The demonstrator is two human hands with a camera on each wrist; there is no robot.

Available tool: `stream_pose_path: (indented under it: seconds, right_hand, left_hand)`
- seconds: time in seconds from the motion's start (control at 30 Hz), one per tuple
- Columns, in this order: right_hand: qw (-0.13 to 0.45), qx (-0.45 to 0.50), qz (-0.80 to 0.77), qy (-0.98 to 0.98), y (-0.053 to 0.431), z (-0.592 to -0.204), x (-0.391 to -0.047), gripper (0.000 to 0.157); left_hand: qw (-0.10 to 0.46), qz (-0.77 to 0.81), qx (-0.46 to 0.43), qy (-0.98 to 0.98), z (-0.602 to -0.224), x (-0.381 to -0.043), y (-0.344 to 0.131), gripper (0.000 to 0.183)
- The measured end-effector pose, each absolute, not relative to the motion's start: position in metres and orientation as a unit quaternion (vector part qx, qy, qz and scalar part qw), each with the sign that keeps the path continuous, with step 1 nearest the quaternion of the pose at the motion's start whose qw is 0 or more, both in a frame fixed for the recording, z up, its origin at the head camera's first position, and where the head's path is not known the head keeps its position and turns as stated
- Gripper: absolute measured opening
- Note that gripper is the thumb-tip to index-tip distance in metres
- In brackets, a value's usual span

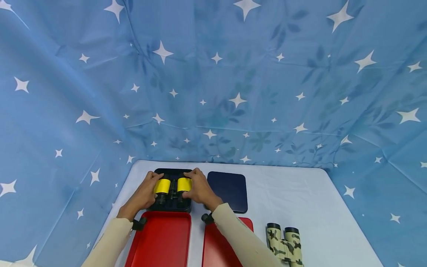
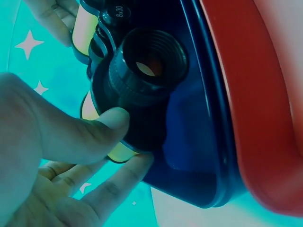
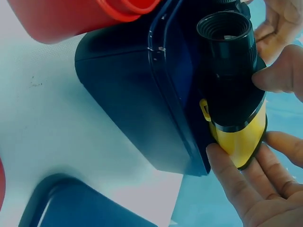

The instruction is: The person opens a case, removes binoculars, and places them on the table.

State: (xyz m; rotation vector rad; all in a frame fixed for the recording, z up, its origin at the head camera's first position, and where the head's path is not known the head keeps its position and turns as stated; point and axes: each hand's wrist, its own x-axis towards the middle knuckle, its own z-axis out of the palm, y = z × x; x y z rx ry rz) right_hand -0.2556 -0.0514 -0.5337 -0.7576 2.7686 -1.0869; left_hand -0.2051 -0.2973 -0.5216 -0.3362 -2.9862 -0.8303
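Black-and-yellow binoculars point(image 1: 173, 189) are at the dark blue tray point(image 1: 170, 208) on the table's far left, their eyepieces toward me. My left hand point(image 1: 145, 191) grips the left barrel; in the left wrist view its thumb lies across the black body and its fingers point(image 2: 113, 194) curl beneath the yellow band. Around the right barrel, my right hand point(image 1: 201, 188) holds on, its thumb near the eyepiece point(image 3: 226, 35) and its fingers under the yellow part. The tray's rim runs close beside the binoculars in both wrist views.
Camouflage binoculars point(image 1: 285, 244) lie at the front right. A red tray point(image 1: 160, 239) stands nearer me on the left, with a second red tray point(image 1: 220, 246) partly under my right forearm. A flat dark blue lid or tray point(image 1: 228, 191) lies right of the binoculars. Starry blue cloth point(image 1: 217, 92) hangs behind.
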Motion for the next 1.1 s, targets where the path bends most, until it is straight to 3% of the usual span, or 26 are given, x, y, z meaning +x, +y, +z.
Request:
stream_pose_path:
  seconds: [0.63,1.1]
  right_hand:
    - [0.042,-0.230,-0.424,0.875,-0.004,-0.532,-0.248,0.072]
    - [0.034,-0.160,-0.551,0.818,0.029,-0.535,-0.240,0.070]
  left_hand:
    - [-0.033,-0.415,-0.065,-0.907,-0.525,-0.192,-0.277,0.071]
    - [-0.001,-0.456,-0.067,-0.887,-0.528,-0.198,-0.249,0.073]
